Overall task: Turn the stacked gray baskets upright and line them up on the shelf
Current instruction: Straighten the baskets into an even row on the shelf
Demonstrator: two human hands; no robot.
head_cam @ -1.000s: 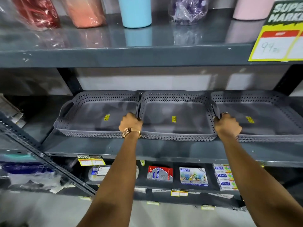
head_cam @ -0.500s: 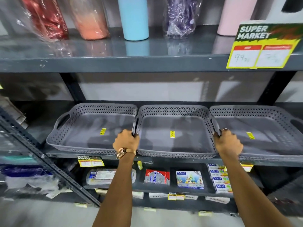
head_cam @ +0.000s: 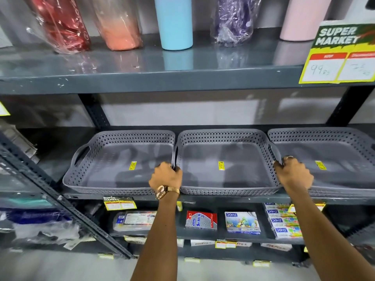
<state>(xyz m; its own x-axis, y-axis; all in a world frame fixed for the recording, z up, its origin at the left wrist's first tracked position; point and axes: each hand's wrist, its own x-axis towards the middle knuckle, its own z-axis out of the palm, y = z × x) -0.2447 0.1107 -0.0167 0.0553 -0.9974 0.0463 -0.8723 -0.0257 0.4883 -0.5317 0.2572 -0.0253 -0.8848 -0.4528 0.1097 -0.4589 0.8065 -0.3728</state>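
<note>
Three gray baskets upright, side by side on shelf (head_cam: 223, 198). Left hand (head_cam: 166, 177) and right hand (head_cam: 293, 174) each curled around a side handle of middle basket (head_cam: 225, 175). Looks light, stiff plastic; handles suit gripping.

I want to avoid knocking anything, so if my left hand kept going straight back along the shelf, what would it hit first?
The left hand grips the side rims where the left basket and middle basket meet. Pushed straight back, it would ride between those rims; beyond them only bare shelf and the back wall show, though depth is unclear.
</note>
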